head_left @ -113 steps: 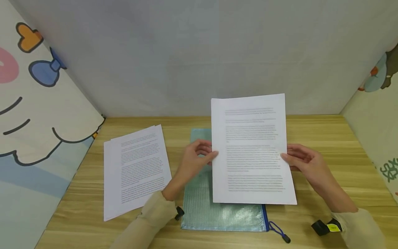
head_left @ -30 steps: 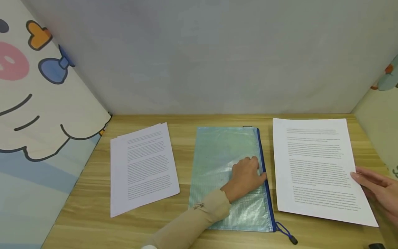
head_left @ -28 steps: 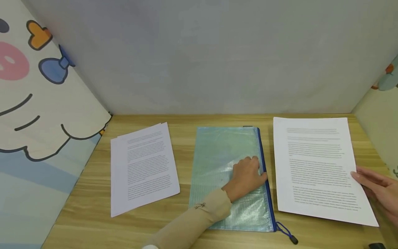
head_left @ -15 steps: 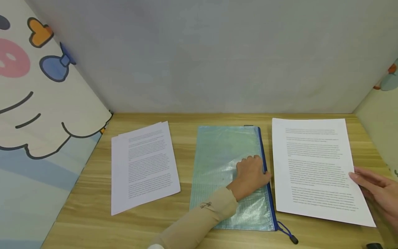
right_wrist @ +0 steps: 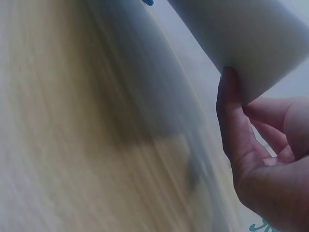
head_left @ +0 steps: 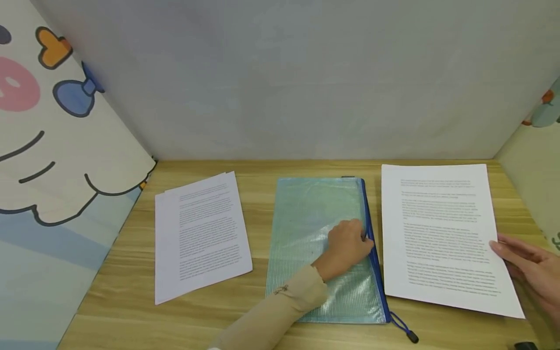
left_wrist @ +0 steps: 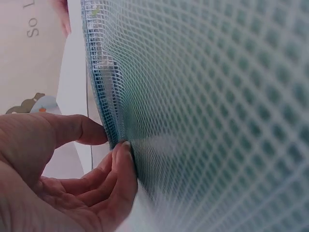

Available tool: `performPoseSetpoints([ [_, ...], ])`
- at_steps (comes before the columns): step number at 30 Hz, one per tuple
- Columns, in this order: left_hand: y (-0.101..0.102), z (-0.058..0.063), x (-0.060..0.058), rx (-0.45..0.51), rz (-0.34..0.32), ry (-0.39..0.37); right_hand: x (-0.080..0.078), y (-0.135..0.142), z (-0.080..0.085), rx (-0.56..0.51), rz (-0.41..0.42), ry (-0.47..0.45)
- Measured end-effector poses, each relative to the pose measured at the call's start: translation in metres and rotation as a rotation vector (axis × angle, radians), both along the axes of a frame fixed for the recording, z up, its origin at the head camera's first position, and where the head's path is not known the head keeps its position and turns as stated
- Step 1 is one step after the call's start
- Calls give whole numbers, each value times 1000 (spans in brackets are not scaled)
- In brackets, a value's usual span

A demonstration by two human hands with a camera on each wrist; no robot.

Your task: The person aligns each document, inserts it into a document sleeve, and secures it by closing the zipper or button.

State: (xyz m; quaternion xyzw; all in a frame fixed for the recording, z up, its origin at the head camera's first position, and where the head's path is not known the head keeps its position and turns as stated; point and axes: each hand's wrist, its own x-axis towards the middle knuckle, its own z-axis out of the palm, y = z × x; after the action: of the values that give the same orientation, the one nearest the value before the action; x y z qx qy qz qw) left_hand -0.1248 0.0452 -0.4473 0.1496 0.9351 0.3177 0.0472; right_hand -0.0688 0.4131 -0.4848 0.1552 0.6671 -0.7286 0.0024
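Observation:
A pale green mesh zipper pouch [head_left: 302,209] with a blue zip edge lies flat in the middle of the table. My left hand [head_left: 345,245] pinches its right edge about halfway along; in the left wrist view, thumb and fingers [left_wrist: 123,179] close on the mesh border. To the right, my right hand [head_left: 531,267] holds printed paper sheets [head_left: 437,228] by their right edge, thumb on top. The right wrist view shows the paper [right_wrist: 256,43] raised above the table, with the fingers at its edge. How many sheets it holds I cannot tell.
More printed sheets [head_left: 203,238] lie slightly fanned on the wooden table [head_left: 131,311] at the left. A blue cord with a black end [head_left: 411,335] hangs off the pouch's near right corner. A grey wall [head_left: 280,82] stands behind.
Both hands held the paper over the pouch earlier; now the right hand alone holds it to the right. The left hand has moved onto the pouch's edge and lately shifted slightly left.

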Motion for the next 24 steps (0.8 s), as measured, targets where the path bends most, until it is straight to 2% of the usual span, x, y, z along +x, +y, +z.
performPoseSetpoints([
  [5,-8,-3,0,184,-30,-74,0,-2,1,40,-1,18],
  [16,-16,-8,0,295,20,-159,0,-5,5,111,-8,43],
  [24,-23,-4,1,387,-9,-160,0,-13,13,137,-37,69],
])
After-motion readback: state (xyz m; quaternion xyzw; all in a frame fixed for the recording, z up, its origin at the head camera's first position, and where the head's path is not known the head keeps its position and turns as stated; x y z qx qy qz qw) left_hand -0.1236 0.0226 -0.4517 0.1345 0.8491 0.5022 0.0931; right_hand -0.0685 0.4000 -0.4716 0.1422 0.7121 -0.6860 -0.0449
